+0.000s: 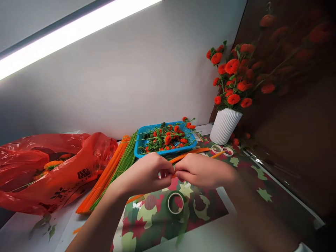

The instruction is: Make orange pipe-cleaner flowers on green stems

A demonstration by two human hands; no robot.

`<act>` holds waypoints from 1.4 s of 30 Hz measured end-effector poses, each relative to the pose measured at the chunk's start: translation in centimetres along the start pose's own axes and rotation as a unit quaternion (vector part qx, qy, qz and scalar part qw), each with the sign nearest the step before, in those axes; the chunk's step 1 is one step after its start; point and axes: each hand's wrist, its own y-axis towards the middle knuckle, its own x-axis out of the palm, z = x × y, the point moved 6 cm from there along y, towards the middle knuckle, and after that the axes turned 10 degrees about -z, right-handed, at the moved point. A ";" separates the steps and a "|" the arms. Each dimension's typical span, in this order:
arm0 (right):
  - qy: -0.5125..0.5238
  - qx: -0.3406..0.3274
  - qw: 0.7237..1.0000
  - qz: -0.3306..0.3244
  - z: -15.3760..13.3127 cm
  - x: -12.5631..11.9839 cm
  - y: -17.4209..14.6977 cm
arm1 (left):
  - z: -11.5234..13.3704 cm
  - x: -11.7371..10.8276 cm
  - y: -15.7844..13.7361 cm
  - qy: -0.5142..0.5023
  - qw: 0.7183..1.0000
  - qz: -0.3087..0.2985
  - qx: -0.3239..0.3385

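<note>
My left hand [154, 173] and my right hand [201, 170] meet above the patterned mat, fingertips pinched close together. Between them a bit of orange pipe cleaner [174, 176] shows, and both hands appear closed on it; most of it is hidden by the fingers. Just below sits a roll of green tape [176, 203] with its loose end trailing toward me. Behind my hands lie more orange pipe cleaners [199, 151], partly covered by them. Another orange length [135, 198] pokes out beneath my left forearm.
A blue basket [165, 152] holds small orange flowers and green stems. Left of it lie bundles of orange [105, 175] and green pipe cleaners [126, 155], beside a red plastic bag [86, 168]. White tape rolls [228, 151] rest near a white vase [225, 126] of orange flowers [232, 66].
</note>
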 end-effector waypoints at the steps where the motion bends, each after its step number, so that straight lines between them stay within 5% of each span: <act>1: 0.012 -0.002 1.000 -0.008 0.1 0.1 0.1 | 0.2 0.1 0.0 0.013 1.000 0.000 0.004; 14: 0.038 -0.025 0.998 -0.049 0.4 0.0 0.4 | 0.6 0.6 0.3 0.046 0.999 0.004 0.022; 24: -0.019 -0.101 0.991 0.084 -0.8 -0.9 -0.1 | -1.2 0.4 0.4 -0.145 0.986 -0.082 -0.021; 29: -0.014 -0.053 0.992 0.110 0.4 -1.7 -0.3 | -1.3 -0.4 0.4 -0.155 0.987 -0.016 -0.040; 42: -0.037 -0.062 0.966 0.249 -0.2 -3.1 -1.3 | -0.7 -1.3 0.3 -0.067 0.994 0.085 -0.020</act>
